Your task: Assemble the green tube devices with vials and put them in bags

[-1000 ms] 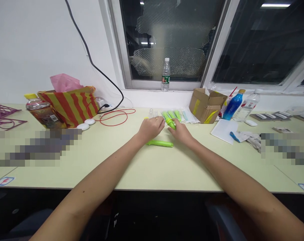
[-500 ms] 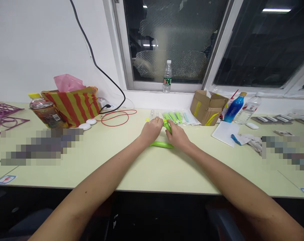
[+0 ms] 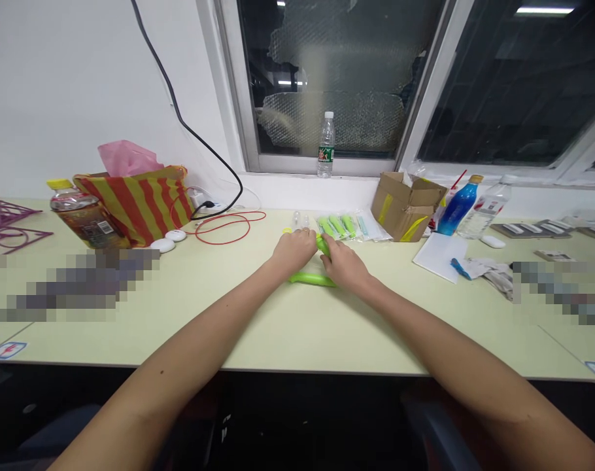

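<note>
My left hand (image 3: 296,250) and my right hand (image 3: 345,263) meet over the table, with a bright green piece (image 3: 322,244) between them. The fingers of both hands are closed on this piece, and its shape is largely hidden by them. Just in front of the hands, a long green item (image 3: 312,279) lies flat on the table. Behind them are clear plastic bags with green pieces (image 3: 337,226). A small yellow ring (image 3: 287,231) and small clear parts (image 3: 297,218) lie behind my left hand.
On the left stand a striped bag (image 3: 140,203) and a tea bottle (image 3: 84,212), near a red cable (image 3: 223,229). An open cardboard box (image 3: 400,208), a blue bottle (image 3: 458,208), white pad (image 3: 439,255) and glove (image 3: 488,271) are at right. A water bottle (image 3: 325,147) stands on the sill.
The view has shifted slightly. Both hands remain together on the green piece, and my left hand's fingers now cover more of its upper end.
</note>
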Demonstrator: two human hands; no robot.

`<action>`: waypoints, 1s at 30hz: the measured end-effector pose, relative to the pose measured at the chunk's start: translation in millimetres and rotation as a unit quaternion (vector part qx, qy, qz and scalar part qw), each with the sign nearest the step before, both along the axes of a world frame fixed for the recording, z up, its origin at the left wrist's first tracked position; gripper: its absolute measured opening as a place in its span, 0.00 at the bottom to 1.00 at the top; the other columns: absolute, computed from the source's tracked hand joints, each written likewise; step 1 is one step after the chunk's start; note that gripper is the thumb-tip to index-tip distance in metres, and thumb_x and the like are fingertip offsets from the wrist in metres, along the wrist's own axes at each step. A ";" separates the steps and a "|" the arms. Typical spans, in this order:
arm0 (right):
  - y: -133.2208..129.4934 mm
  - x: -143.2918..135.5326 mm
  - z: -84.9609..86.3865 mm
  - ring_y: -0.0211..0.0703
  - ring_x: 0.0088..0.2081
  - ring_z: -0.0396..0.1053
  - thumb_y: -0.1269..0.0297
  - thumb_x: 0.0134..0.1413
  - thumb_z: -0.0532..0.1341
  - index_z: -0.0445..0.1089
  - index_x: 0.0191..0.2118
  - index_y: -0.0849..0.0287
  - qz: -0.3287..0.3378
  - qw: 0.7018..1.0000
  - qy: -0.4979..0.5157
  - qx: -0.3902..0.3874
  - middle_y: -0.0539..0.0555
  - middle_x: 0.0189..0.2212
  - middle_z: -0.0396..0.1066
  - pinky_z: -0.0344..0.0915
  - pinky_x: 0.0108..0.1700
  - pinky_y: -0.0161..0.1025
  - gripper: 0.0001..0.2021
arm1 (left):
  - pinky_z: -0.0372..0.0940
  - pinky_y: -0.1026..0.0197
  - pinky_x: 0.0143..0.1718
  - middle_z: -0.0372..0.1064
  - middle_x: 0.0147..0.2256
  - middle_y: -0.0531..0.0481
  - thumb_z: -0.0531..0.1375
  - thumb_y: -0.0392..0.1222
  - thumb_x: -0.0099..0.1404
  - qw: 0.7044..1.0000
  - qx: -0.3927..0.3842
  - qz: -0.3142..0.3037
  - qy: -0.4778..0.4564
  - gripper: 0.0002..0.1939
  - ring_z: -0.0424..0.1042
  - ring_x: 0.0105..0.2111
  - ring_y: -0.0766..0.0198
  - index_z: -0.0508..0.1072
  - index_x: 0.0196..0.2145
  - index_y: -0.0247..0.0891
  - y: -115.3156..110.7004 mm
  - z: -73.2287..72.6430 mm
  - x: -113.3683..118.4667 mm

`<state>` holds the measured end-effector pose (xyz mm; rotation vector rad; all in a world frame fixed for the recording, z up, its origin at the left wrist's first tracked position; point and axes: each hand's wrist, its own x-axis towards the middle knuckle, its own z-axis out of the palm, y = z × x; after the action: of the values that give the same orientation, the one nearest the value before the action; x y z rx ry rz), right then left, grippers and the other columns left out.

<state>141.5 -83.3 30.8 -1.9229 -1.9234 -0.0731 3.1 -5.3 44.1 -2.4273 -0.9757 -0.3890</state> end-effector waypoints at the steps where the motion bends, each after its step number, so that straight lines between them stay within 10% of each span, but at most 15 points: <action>1: 0.3 0.3 0.1 0.55 0.48 0.69 0.63 0.63 0.51 0.49 0.66 0.61 -0.004 1.000 0.004 0.001 0.64 0.53 0.68 0.63 0.44 0.44 0.27 | 0.62 0.58 0.30 0.69 0.35 0.38 0.48 0.32 0.68 1.000 0.002 -0.003 -0.005 0.11 0.73 0.37 0.52 0.68 0.41 0.29 1.0 0.6 -0.8; 7: -0.6 3.7 3.6 0.54 0.45 0.70 0.57 0.65 0.50 0.62 0.53 0.63 -0.014 0.999 0.042 -0.017 0.63 0.46 0.71 0.63 0.42 0.43 0.18 | 0.62 0.59 0.32 0.70 0.36 0.38 0.46 0.35 0.71 0.999 -0.010 -0.024 -0.035 0.12 0.73 0.39 0.53 0.69 0.41 0.30 0.9 -0.4 -1.7; 22: -4.9 -8.1 2.5 0.53 0.46 0.69 0.65 0.67 0.46 0.58 0.55 0.64 -0.002 0.998 -0.056 0.003 0.65 0.50 0.68 0.62 0.42 0.43 0.16 | 0.60 0.57 0.30 0.72 0.31 0.38 0.52 0.31 0.62 0.994 -0.061 0.050 -0.080 0.08 0.74 0.32 0.52 0.71 0.35 0.32 -19.5 9.2 3.0; 30: -2.7 -10.9 1.6 0.54 0.46 0.70 0.63 0.67 0.46 0.58 0.54 0.62 0.001 0.999 -0.042 0.004 0.64 0.49 0.68 0.63 0.41 0.44 0.15 | 0.53 0.57 0.27 0.72 0.29 0.43 0.51 0.39 0.64 0.994 -0.027 -0.041 -0.094 0.11 0.71 0.30 0.56 0.73 0.29 0.37 -1.5 12.3 -12.1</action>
<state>130.6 -85.9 32.5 -1.9416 -1.9745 -0.1640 -9.0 -6.8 56.5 -2.5208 -0.9763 -0.6376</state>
